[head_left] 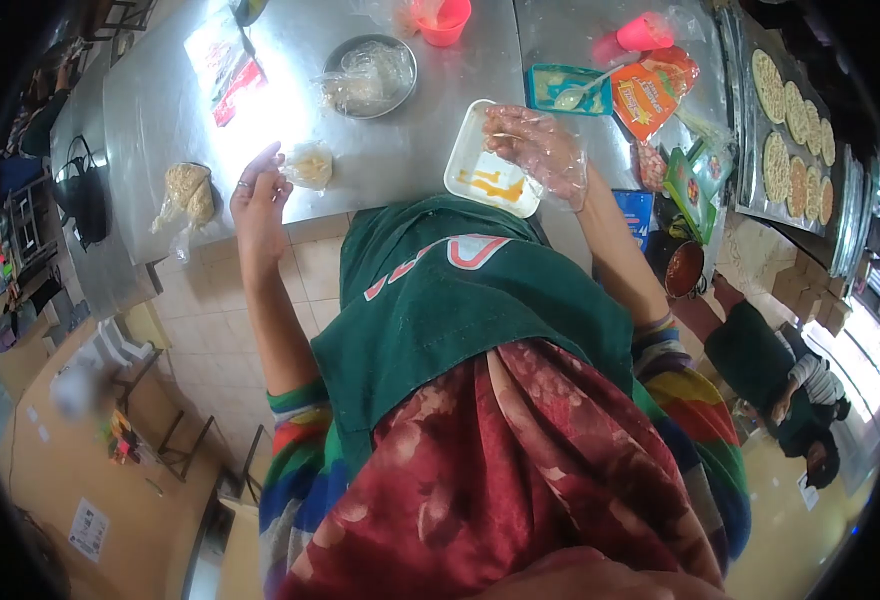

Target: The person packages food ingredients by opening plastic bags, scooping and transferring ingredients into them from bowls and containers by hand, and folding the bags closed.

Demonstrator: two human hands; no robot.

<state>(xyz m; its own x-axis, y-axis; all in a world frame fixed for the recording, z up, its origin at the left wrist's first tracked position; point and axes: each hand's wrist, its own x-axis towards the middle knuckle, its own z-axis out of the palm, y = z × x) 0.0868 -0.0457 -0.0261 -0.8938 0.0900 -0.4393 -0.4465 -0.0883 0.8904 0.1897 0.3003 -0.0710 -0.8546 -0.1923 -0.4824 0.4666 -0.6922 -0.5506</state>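
My left hand, bare and with a ring, is raised at the table's front edge. Its fingers are loosely bent, the index finger extended, and nothing shows in them. Just right of it lies a small clear bag of pale food; to its left sits a knotted bag of beige crumbly food. My right hand wears a clear plastic glove, fingers stretched over a white foam tray smeared with orange sauce. Whether it touches the tray I cannot tell.
A metal bowl holds crumpled plastic. Behind are pink cups; right are a teal container with a spoon and an orange packet. Flat round breads lie on a tray. Another person stands at right.
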